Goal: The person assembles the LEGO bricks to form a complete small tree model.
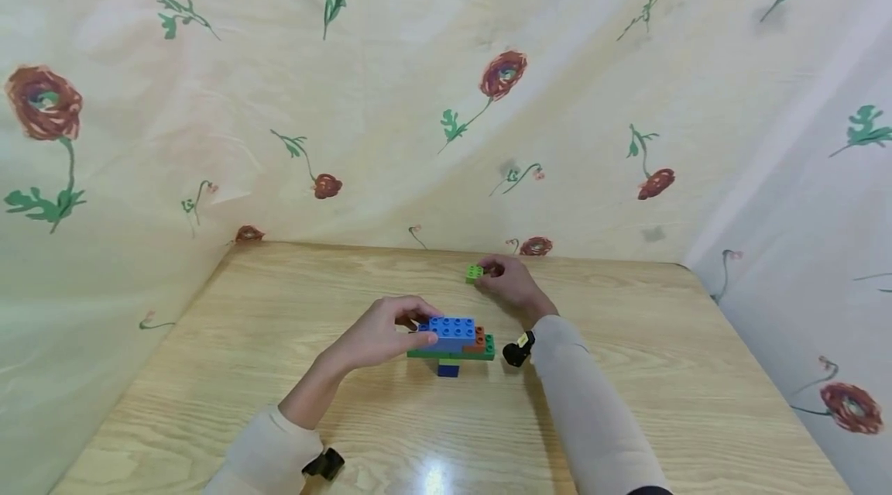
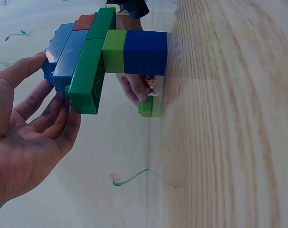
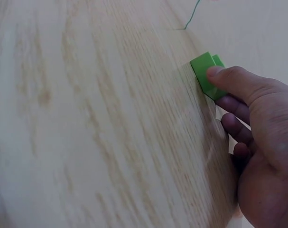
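Observation:
A structure of toy building bricks stands on the table: a large blue brick (image 1: 453, 328) on top, a brownish-orange brick (image 1: 479, 338) beside it, a long green layer (image 2: 94, 71) beneath, then a narrow stem of a lime brick (image 2: 114, 51) and dark blue bricks (image 2: 146, 52). My left hand (image 1: 379, 336) grips the blue upper bricks at the left end, thumb on one side and fingers on the other. Farther back, my right hand (image 1: 514, 282) pinches a small lime-green brick (image 3: 205, 73) between thumb and fingers, at the tabletop. Its remaining fingers curl loosely.
The wooden table (image 1: 627, 386) meets a flower-printed cloth (image 1: 390, 92) along its back edge, close behind the right hand. Black wrist devices (image 1: 518, 350) sit at both sleeves; the right one lies just right of the brick structure.

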The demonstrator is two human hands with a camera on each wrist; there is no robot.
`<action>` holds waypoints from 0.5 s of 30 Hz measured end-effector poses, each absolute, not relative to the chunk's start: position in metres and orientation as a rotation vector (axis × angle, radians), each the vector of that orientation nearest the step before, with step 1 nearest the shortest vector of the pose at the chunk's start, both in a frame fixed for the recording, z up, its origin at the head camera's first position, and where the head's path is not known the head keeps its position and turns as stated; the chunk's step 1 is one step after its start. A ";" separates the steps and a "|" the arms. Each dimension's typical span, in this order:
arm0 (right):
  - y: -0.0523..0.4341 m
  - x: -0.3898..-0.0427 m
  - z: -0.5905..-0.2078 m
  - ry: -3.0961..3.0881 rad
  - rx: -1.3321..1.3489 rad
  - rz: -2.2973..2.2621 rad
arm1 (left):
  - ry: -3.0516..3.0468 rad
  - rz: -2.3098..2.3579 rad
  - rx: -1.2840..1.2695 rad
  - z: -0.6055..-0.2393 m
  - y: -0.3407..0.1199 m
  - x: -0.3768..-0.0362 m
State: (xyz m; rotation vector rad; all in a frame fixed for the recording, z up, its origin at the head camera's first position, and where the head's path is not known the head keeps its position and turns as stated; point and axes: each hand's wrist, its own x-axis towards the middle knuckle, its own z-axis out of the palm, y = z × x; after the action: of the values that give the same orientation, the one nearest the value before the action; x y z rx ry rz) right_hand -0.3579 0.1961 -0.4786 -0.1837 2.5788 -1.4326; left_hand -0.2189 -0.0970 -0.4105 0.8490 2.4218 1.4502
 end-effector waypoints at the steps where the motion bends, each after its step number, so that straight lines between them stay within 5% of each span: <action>1: 0.197 -0.358 -0.478 2.600 -0.215 -1.407 | 2.421 1.450 0.845 -0.411 -0.097 -0.219; 15: 0.202 -0.344 -0.460 2.743 -0.353 -1.277 | 2.428 1.442 0.834 -0.410 -0.099 -0.217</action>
State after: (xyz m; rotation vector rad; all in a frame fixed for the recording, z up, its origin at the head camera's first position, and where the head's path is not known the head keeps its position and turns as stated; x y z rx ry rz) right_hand -0.3439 0.2019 -0.4602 -0.3525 2.7431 -1.2774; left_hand -0.2167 -0.0987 -0.4104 0.8342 2.4281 1.4424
